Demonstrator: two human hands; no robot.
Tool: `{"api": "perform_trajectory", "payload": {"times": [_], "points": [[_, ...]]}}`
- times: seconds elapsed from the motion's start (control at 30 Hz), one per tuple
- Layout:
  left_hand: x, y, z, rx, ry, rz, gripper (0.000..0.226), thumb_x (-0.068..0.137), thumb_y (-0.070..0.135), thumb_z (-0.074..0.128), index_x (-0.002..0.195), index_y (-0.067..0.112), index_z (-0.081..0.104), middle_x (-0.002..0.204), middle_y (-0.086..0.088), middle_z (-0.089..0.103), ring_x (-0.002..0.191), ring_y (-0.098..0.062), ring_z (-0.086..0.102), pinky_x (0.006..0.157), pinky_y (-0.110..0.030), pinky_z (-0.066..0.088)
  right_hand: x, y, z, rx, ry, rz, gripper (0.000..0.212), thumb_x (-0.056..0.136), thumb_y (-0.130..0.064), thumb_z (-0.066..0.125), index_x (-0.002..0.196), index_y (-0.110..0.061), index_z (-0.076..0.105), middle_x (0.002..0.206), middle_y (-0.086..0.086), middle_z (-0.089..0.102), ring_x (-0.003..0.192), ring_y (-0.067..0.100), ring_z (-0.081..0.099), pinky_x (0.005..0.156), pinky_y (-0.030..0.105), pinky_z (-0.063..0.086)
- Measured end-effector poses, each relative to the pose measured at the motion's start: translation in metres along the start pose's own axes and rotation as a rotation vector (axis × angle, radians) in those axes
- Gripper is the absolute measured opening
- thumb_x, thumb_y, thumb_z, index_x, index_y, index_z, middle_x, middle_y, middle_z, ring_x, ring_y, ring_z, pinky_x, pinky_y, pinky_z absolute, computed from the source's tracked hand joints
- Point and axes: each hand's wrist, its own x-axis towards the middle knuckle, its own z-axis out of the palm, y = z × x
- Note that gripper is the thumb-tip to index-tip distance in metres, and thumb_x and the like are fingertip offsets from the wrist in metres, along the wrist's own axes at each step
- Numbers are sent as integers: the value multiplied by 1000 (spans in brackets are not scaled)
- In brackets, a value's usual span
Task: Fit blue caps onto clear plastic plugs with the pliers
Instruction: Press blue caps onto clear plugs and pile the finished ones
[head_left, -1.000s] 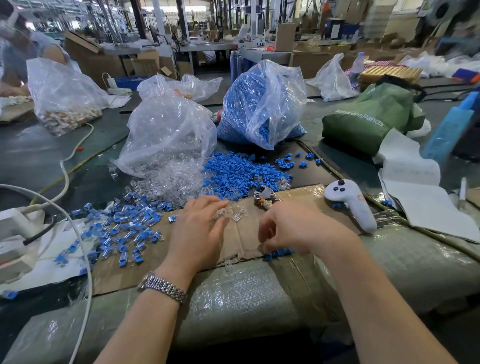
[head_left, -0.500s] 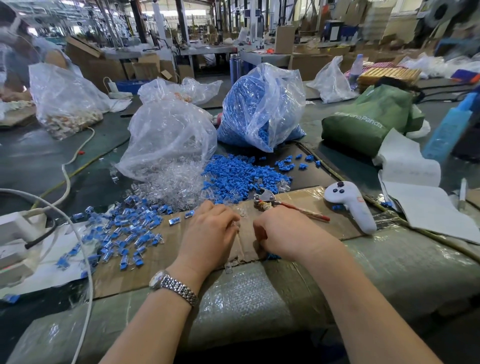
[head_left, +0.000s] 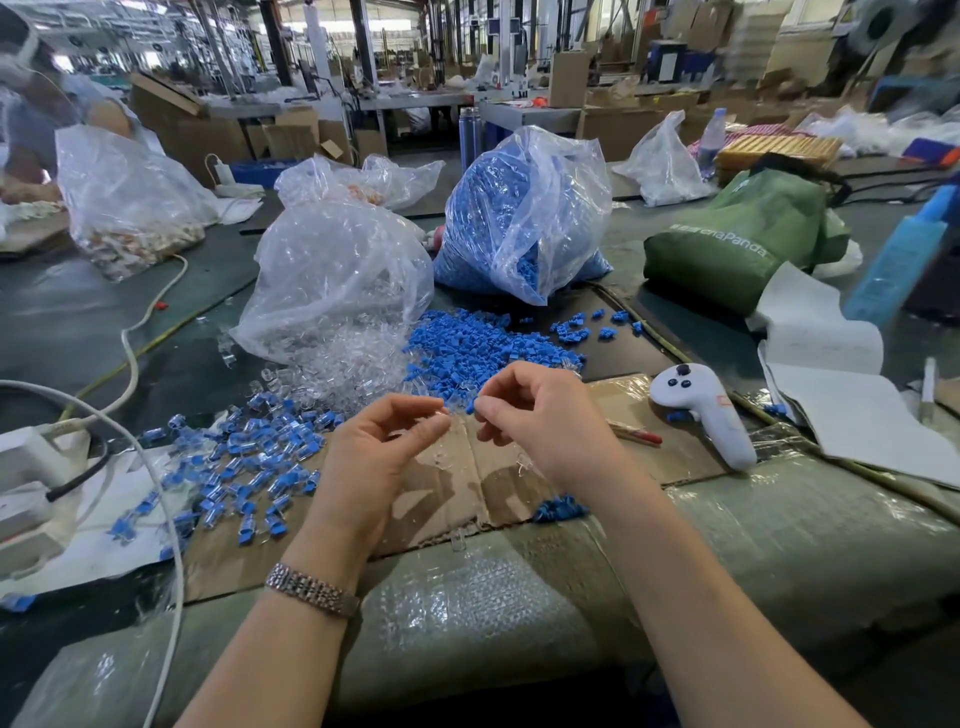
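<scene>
Both forearms reaching forward side by side, left hand (head_left: 376, 452) raised with fingers curled, thumb and forefinger pinched together, right hand (head_left: 545, 415) raised just beside it, fingertips pinched likewise, wrists bent slightly inward

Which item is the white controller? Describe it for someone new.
Start at the green bag on the right. Nearer the person, at the right edge of the cardboard sheet, lies the white controller. It is the only smooth white handle with dark buttons on top.
</scene>
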Motion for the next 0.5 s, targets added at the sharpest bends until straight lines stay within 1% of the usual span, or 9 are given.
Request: {"api": "perform_trajectory", "payload": {"times": [0.03, 0.1, 0.13, 0.2, 0.27, 0.33, 0.4, 0.5], "points": [[1, 0, -3, -144, -19, -40, 29, 71, 21, 88, 97, 14, 78, 103, -8, 75, 92, -20, 70, 82, -30, 59, 0, -2, 3, 47, -5, -1, 6, 96, -12, 69, 90, -13, 68, 79, 3, 74, 68, 7, 72, 71, 27, 61], [4, -2, -6, -377, -74, -104, 35, 65, 20, 93, 95, 10, 78, 98, -10, 73, 83, -15, 68, 75, -24, 58, 1, -3, 8, 78, -22, -17, 5, 96, -11, 69, 92, -10, 68, 80, 5, 75, 69, 9, 73, 70, 25, 60], [4, -2, -6, -446, -90, -133, 33, 66, 19, 94, 93, 9, 77, 95, -10, 72, 78, -13, 66, 70, -22, 57, 1, -4, 11, 76, -32, -30, 4, 97, -11, 68, 92, -10, 68, 81, 6, 75, 70, 10, 73, 70, 24, 59], [5, -1, -6, -530, -95, -198, 19, 75, 14, 87, 89, 9, 77, 89, -9, 69, 70, -12, 64, 62, -20, 56, 2, -3, 15, 71, -58, -57, 3, 97, -10, 68, 93, -10, 68, 84, 5, 74, 74, 13, 73, 70, 21, 57], [5, 0, -6, -577, -101, -258, 6, 80, 9, 78, 86, 9, 76, 84, -9, 68, 65, -12, 64, 57, -18, 56, 3, -2, 18, 51, -76, -97, 3, 97, -11, 68, 93, -12, 68, 84, 4, 74, 78, 16, 72, 74, 22, 56], [3, 3, -4, -585, -117, -293, 2, 82, 9, 74, 84, 10, 75, 79, -9, 67, 62, -13, 65, 54, -18, 56, 4, 0, 21, -21, -76, -149, 5, 97, -13, 69, 92, -15, 68, 82, -1, 71, 78, 15, 69, 75, 24, 56], [1, 6, -2, -560, -124, -306, 1, 83, 11, 72, 83, 10, 73, 77, -9, 67, 60, -13, 63, 52, -18, 55, 5, 1, 22, -88, -83, -193, 6, 97, -15, 69, 92, -17, 67, 78, -4, 68, 74, 12, 64, 73, 24, 52], [0, 7, 1, -470, -133, -309, 8, 83, 18, 71, 83, 10, 69, 75, -8, 66, 56, -12, 58, 47, -16, 50, 4, 2, 20, -148, -96, -237, 7, 97, -16, 68, 91, -21, 66, 76, -9, 65, 70, 5, 56, 69, 19, 44]]}}
